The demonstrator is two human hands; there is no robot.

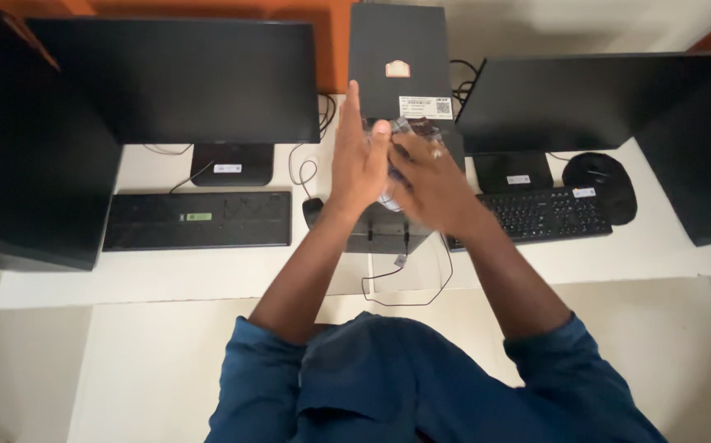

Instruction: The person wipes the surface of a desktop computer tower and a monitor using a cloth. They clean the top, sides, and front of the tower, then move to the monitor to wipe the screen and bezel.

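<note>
Crumpled clear plastic, a small wrapper (396, 135) with a dark and pale pattern, is sitting between the two hands above the middle of the white surface (208, 271). The left hand (357, 160) is standing upright with its fingers straight and together, pointing toward twelve o'clock, and its thumb is pressing onto the wrapper's left edge; its grip is pinching the wrapper between thumb and palm side. The right hand (433, 184) is lying at four o'clock from the wrapper, fingers curled over it and blurred, so whether its grip is closing on the wrapper or only touching it cannot be told. Most of the wrapper is showing at the two hands' twelve o'clock side, just in front of a black box (396, 49) standing upright at the back of the surface.

Under the hands a dark, low device (380, 234) is resting on the surface, with a thin black cable (421, 295) looping out at six o'clock. A black keyboard (198, 219) is lying at nine o'clock from the hands, beneath a dark monitor (175, 78). At three o'clock a second keyboard (548, 213) is lying beside a black mouse pad (605, 184), under another dark monitor (569, 102). Blue sleeves (421, 385) are filling the bottom of the view.
</note>
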